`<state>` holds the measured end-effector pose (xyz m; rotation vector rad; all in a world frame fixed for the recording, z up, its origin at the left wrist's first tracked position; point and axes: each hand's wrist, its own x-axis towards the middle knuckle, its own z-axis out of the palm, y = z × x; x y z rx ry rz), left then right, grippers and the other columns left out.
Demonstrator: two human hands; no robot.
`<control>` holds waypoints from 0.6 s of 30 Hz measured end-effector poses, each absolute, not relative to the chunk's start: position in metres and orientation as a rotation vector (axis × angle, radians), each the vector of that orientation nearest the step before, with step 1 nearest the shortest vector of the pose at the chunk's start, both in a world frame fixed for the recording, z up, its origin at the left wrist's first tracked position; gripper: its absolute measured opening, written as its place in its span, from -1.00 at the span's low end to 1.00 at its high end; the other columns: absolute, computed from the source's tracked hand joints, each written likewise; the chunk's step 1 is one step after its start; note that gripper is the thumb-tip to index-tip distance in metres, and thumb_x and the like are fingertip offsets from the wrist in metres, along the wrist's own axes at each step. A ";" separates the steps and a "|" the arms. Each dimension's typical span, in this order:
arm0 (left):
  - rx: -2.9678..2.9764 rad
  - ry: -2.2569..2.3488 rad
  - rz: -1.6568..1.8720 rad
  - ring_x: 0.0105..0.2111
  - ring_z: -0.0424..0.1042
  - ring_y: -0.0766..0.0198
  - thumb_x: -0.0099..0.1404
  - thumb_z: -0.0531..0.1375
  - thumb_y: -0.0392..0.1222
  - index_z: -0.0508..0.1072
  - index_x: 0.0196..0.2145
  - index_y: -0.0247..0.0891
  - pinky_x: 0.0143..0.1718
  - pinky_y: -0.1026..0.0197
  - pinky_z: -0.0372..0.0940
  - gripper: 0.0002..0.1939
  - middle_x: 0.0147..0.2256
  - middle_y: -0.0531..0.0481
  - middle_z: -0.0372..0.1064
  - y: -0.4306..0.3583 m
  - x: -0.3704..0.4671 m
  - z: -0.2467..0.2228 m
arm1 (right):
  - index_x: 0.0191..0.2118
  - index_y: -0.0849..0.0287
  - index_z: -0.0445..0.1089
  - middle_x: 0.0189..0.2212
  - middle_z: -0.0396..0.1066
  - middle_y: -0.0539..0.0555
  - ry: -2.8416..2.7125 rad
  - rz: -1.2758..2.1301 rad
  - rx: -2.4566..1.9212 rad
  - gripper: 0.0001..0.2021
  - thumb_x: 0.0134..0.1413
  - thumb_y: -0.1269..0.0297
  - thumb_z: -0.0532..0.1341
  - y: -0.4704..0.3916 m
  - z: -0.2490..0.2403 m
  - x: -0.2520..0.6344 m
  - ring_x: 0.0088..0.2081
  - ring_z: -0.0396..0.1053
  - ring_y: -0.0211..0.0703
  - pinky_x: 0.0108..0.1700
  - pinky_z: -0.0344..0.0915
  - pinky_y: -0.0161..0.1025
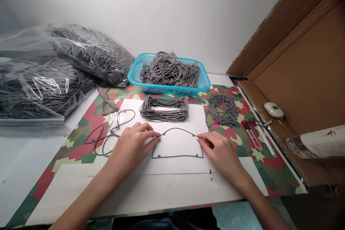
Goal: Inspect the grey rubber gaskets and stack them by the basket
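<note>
A thin dark-grey rubber gasket [178, 156] with small tabs lies on white paper [185, 167], its far edge bowed into an arch and its near edge almost straight. My left hand [136, 138] pinches its upper left corner between thumb and fingers. At the upper right corner, my right hand [219, 145] has the gasket in a similar pinch. Several loose, twisted gaskets [107, 137] lie beside my left hand, partly hidden by it. Just beyond the held gasket sits a neat stack of gaskets [164, 116]. A looser pile of gaskets [223, 109] is past my right hand.
A blue basket [169, 89] heaped with gaskets stands at the back. Clear plastic bags [88, 55] full of grey gaskets fill the left. Red-handled snips [253, 136] and a white pen-like tool [267, 142] lie right. Cardboard [302, 54] walls the right side.
</note>
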<state>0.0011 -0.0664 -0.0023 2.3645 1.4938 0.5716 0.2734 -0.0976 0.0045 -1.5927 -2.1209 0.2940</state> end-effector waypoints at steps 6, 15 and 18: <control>2.190 1.472 0.700 -0.28 0.41 0.14 0.33 0.04 -0.19 0.45 -0.36 -0.21 -0.26 0.13 0.27 -0.79 -0.34 -0.04 0.45 -0.076 0.006 -0.005 | -0.35 0.14 0.38 -0.51 0.39 0.01 -2.075 0.388 -1.651 -0.87 0.23 0.36 0.14 -0.099 0.007 0.272 -0.44 0.34 -0.15 -0.40 0.23 -0.25; 1.506 1.260 1.033 -0.47 0.41 0.30 0.34 0.09 -0.05 0.32 -0.32 -0.21 -0.41 0.22 0.40 -0.81 -0.49 0.09 0.35 -0.070 -0.001 0.028 | -0.35 0.15 0.32 -0.47 0.45 0.01 -1.444 1.175 -1.271 -0.77 0.17 0.08 0.22 -0.081 0.028 0.256 -0.40 0.45 -0.22 -0.30 0.42 -0.25; 1.510 1.364 1.192 -0.55 0.35 0.34 0.28 0.15 -0.03 0.32 -0.33 -0.22 -0.49 0.24 0.41 -0.79 -0.52 0.12 0.28 -0.049 -0.004 0.041 | -0.38 0.16 0.30 -0.56 0.40 -0.04 -1.379 1.194 -1.220 -0.68 0.02 -0.01 0.29 -0.050 0.037 0.244 -0.55 0.41 -0.25 -0.43 0.40 -0.26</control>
